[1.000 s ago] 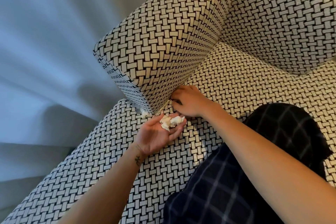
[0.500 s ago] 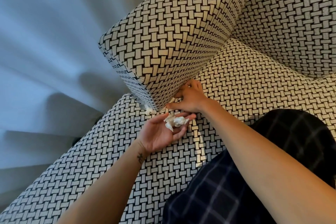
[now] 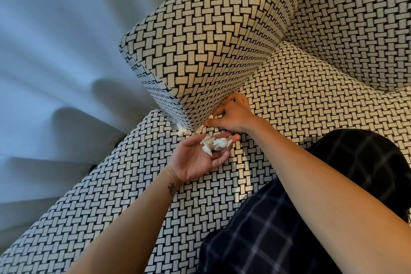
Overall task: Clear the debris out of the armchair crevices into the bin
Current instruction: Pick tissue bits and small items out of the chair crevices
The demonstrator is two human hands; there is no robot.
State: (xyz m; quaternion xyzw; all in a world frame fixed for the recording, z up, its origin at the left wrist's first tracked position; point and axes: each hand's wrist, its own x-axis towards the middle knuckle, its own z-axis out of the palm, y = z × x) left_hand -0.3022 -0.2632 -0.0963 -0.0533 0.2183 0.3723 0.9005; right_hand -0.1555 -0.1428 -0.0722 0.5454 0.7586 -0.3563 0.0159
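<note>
Closest to you, dark checked cloth [image 3: 266,229] covers your leg at the lower right, and your two bare forearms reach out over it. Your left hand [image 3: 195,158] lies palm up just above the seat cushion [image 3: 111,196], its fingers [image 3: 231,139] relaxed and nearly straight. It grips nothing and simply carries one small cluster of crumpled white scraps [image 3: 214,143], papery and ragged, resting on the fingers rather than in the hollow of the palm.

Just beyond, your right hand [image 3: 234,115] is at the crevice where the armrest [image 3: 200,51] meets the seat. Its thumb points left along the seam and its fingers [image 3: 222,111] curl into the gap, tips hidden. You cannot tell whether they have hold of anything.

One more white wad [image 3: 181,131] sits wedged at the armrest's front lower corner, left of both hands and touching neither.

The armchair [image 3: 311,95] is covered throughout in a black-and-cream basket-weave fabric, and its armrest is blocky and square-edged. Behind it hangs a smooth, pale, softly folded curtain [image 3: 55,51].
</note>
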